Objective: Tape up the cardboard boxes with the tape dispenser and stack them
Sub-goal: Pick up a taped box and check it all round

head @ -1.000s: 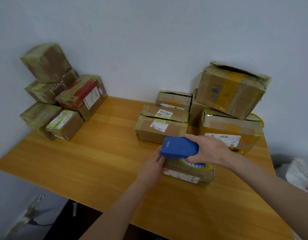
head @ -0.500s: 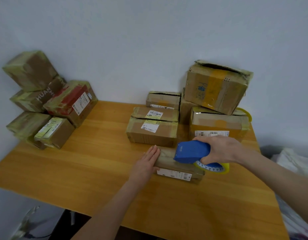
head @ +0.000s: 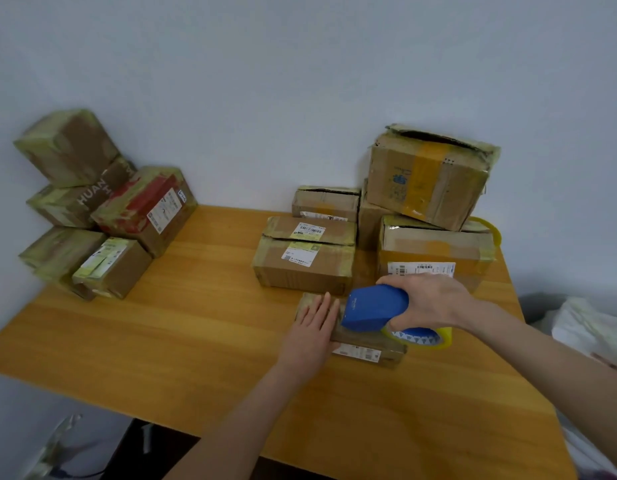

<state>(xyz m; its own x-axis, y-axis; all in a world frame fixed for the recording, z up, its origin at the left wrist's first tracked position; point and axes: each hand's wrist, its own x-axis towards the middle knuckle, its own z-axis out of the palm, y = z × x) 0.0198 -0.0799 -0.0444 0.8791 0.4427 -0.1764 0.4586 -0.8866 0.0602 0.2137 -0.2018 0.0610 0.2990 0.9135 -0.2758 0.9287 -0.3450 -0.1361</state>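
A small flat cardboard box [head: 366,349] with a white label lies on the wooden table [head: 182,341] in front of me. My left hand [head: 312,329] presses flat on its left end, fingers straight. My right hand [head: 430,301] grips the blue tape dispenser [head: 374,311], which rests on the box's top; its yellow tape roll [head: 421,336] hangs past the box's right end. Part of the box top is hidden by the dispenser.
A stack of taped boxes [head: 102,206] leans in the left corner against the wall. Several more boxes [head: 305,263] stand behind the small one, with a big open-topped box [head: 428,176] highest at the right. A white bag [head: 591,332] lies beyond the table's right edge.
The dispenser has travelled right along the box top, from its left end toward its right end. My left hand moved from the box's side onto its left end and flattened.
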